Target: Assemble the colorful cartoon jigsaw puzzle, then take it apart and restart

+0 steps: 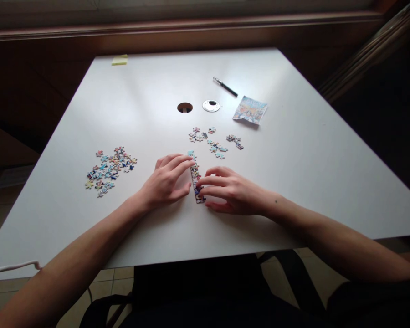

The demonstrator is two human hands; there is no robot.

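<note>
A narrow strip of joined jigsaw pieces (195,175) lies on the white table (294,182) between my hands. My left hand (167,180) rests flat beside it, fingers stretched out, fingertips touching the strip's upper end. My right hand (230,190) lies on the other side, fingers extended and pressing the strip's lower end. Neither hand grips anything.
A pile of loose pieces (110,170) lies to the left, and smaller clusters (214,141) sit beyond the strip. Farther back are a picture leaflet (250,110), a pen (225,86), a cable hole (185,107) with its cap (211,105), and yellow sticky notes (119,59).
</note>
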